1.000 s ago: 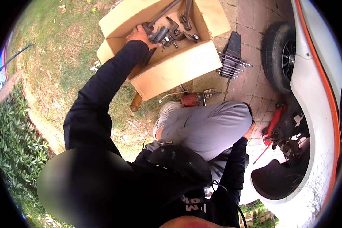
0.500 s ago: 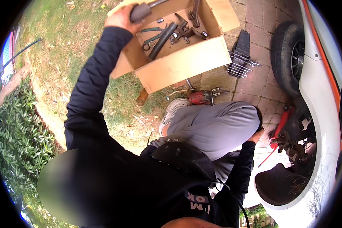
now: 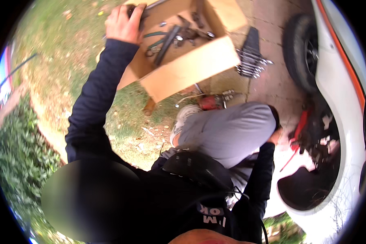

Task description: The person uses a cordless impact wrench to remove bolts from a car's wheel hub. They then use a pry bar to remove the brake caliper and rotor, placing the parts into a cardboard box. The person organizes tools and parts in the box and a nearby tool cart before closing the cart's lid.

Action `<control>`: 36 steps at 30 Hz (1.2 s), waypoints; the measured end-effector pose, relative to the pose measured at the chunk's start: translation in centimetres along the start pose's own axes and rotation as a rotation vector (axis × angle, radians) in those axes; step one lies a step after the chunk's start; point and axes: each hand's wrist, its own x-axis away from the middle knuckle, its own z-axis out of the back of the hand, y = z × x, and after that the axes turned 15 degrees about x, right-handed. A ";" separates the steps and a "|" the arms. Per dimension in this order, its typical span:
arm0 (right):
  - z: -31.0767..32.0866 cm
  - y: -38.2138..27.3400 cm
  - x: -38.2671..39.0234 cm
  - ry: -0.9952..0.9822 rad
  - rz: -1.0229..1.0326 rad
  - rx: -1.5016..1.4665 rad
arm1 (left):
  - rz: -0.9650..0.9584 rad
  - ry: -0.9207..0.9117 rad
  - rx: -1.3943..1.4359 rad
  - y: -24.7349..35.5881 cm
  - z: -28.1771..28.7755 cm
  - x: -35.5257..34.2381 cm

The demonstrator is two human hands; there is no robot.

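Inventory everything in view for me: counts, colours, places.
Box: one, tan, top centre
Metal parts: several, dark, in box
Tool handles: two, green, in box
Rack: one, black, right of box
Wrenches: several, silver, on rack
Power tool: one, red, below box
Cylinder: one, brown, below box
Wheel: one, black, upper right
Car: one, white, right
Jack-like thing: one, red, beside car
Hedge: one, green, far left
Grass: one patch, green-brown, left
Paving: one stretch, reddish, right
Left hand: one, bare, upper left, gripping dark tool
Right hand: one, bare, by knee

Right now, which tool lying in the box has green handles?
The plier-like tool, between the left hand and the dark tube; no other tool there shows green.
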 end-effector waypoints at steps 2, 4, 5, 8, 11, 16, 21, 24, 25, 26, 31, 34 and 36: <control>0.8 -1.4 0.3 0.058 0.018 0.004 | -0.082 -0.130 0.140 1.0 -2.5 1.3; 0.8 -2.5 1.1 0.168 0.086 -0.131 | -0.186 -0.387 0.265 2.1 -5.2 2.3; 0.9 -2.9 1.2 0.164 0.056 -0.118 | -0.066 -0.530 0.249 2.9 -7.1 2.9; 0.3 -3.0 1.6 0.186 0.027 -0.154 | 0.380 -0.887 0.177 3.2 -12.1 2.3; -2.2 -0.1 1.2 0.188 -0.001 -0.165 | 0.485 -0.877 0.045 4.2 -15.7 2.4; -1.6 0.3 0.6 0.063 -0.083 -0.144 | 0.639 -0.715 0.112 4.5 -20.4 6.3; -1.3 0.1 0.3 0.068 -0.067 -0.136 | 0.465 -0.688 0.098 3.9 -20.1 7.5; -1.2 0.0 0.6 0.062 -0.070 -0.132 | 0.533 -0.730 0.121 3.9 -20.2 6.7; -1.2 -0.1 0.6 0.069 -0.074 -0.135 | 0.529 -0.762 0.127 3.9 -20.0 6.2; -1.2 -0.2 0.6 0.066 -0.071 -0.135 | 0.523 -0.794 0.132 4.0 -19.9 5.7; -1.2 -0.5 1.5 0.074 -0.078 -0.133 | 0.597 -0.737 0.178 4.1 -20.1 5.9; -1.2 -0.7 1.8 0.074 -0.078 -0.134 | 0.600 -0.760 0.193 3.9 -19.5 5.8; -1.2 -0.9 1.7 0.071 -0.074 -0.136 | 0.621 -0.803 0.218 3.1 -19.1 5.4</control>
